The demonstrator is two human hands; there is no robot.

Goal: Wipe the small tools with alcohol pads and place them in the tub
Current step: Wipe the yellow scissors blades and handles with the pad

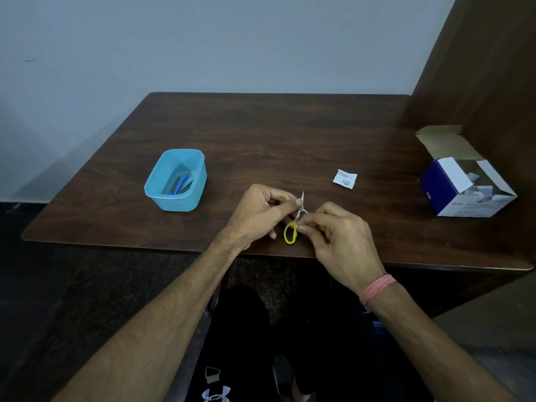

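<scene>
Head view: small yellow-handled scissors (291, 232) held just above the desk (261, 134) edge, blades pointing away. Left hand (258, 216) pinches the blades through a pad; right hand (342, 239) pinches the handles. Blue tub (175, 180) lies leftward, nearer the left hand.

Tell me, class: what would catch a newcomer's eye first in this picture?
Two hands meet at the table's near edge: the left hand and right hand pinch small yellow-handled scissors. To the left stands a blue tub holding tools; at far right sits an open box.
</scene>
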